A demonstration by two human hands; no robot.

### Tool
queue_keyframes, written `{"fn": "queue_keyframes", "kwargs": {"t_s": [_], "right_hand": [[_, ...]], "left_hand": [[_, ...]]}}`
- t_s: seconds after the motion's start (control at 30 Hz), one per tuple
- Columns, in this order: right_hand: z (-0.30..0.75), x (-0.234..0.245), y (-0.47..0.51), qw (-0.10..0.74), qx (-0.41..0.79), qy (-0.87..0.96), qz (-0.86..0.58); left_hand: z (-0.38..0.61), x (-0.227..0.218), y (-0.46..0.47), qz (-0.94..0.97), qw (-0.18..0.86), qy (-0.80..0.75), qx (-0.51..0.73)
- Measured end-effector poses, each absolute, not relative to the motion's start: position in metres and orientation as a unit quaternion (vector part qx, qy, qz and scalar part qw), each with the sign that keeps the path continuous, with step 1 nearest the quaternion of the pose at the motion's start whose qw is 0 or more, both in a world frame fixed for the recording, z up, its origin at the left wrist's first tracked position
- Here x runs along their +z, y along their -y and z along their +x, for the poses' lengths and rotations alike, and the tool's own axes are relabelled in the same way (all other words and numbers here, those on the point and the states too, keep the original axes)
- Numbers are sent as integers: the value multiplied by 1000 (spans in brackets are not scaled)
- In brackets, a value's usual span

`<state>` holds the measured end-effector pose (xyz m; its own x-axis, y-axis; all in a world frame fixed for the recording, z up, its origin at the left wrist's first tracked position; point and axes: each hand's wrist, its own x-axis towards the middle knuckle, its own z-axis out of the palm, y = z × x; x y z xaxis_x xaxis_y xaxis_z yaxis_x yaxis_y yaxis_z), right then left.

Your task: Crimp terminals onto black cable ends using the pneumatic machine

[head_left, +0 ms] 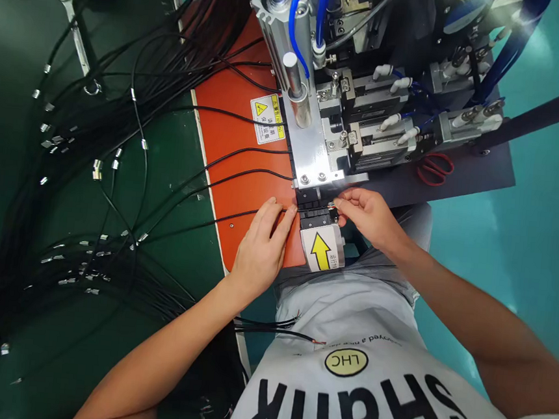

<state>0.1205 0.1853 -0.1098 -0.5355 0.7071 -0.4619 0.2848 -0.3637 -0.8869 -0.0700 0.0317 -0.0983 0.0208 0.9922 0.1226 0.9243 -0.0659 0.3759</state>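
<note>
My left hand (262,247) is over the orange plate (243,180), thumb and fingers closed around a black cable (232,217) that runs in from the left. The cable crosses a black slotted fixture (314,211) at the front of the machine. On the fixture's other side, my right hand (369,219) pinches the cable's thin stripped wire ends beside the fixture. Below sits a white block with a yellow arrow (322,251). Several more black cables (245,149) lead across the plate into the machine. The exact fingertip contact is partly hidden.
Above the fixture stands the metal press (309,140) with blue air hoses (296,15). Red-handled scissors (434,169) lie at its right. Bundled black cables with metal connectors (89,258) cover the green table at left, near a wrench (77,32). Loose cable ends (293,333) hang before my shirt.
</note>
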Motion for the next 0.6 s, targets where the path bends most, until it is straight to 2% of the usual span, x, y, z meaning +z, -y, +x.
{"fn": "queue_keyframes", "kwargs": {"t_s": [0.23, 0.6], "right_hand": [[121, -110, -184, 152, 691, 541, -454], [136, -109, -188, 168, 725, 473, -471]], "left_hand": [[-60, -83, -12, 624, 47, -771, 120], [-79, -96, 0, 679, 66, -720, 127]]}}
